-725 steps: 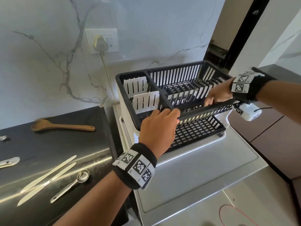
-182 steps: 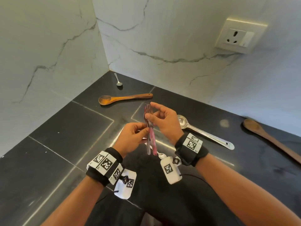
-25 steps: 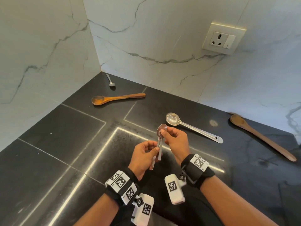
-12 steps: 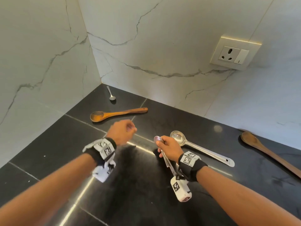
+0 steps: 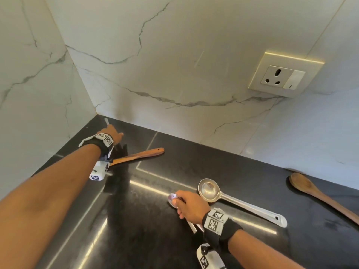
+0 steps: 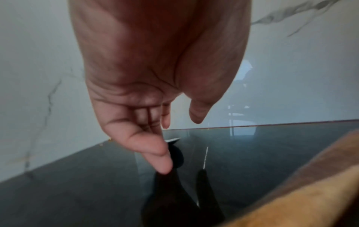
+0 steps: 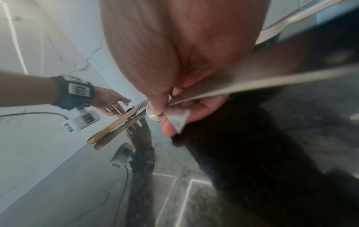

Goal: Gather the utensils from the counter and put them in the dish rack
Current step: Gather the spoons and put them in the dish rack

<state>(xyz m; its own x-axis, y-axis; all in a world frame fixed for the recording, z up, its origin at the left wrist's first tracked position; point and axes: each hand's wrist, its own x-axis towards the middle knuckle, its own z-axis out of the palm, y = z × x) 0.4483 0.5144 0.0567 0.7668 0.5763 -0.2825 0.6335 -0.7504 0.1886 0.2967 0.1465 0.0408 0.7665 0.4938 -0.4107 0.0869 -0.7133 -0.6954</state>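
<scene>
My right hand (image 5: pixel 179 203) grips a bundle of steel utensils low over the black counter (image 5: pixel 136 230). A spoon bowl (image 5: pixel 172 199) sticks out past the thumb, and the handles (image 5: pixel 192 227) trail back under the wrist. In the right wrist view the fingers (image 7: pixel 174 121) curl round the steel handles (image 7: pixel 252 86). My left hand (image 5: pixel 115 133) reaches into the far corner with straight fingers, over a small steel spoon (image 5: pixel 106 121) of which only the handle tip shows. In the left wrist view the left hand (image 6: pixel 180 130) is open just above the counter, holding nothing. The dish rack is out of view.
A wooden spoon (image 5: pixel 139 155) lies just behind my left wrist. A large steel ladle (image 5: pixel 209 191) lies right of my right hand, and another wooden spoon (image 5: pixel 310 189) lies at the far right. Marble walls meet in the corner; a wall socket (image 5: pixel 281 76) sits on the back wall.
My left hand let go of the bundle and stretched out to the far corner, past the wooden spoon. My right hand kept the utensils and sank toward the counter.
</scene>
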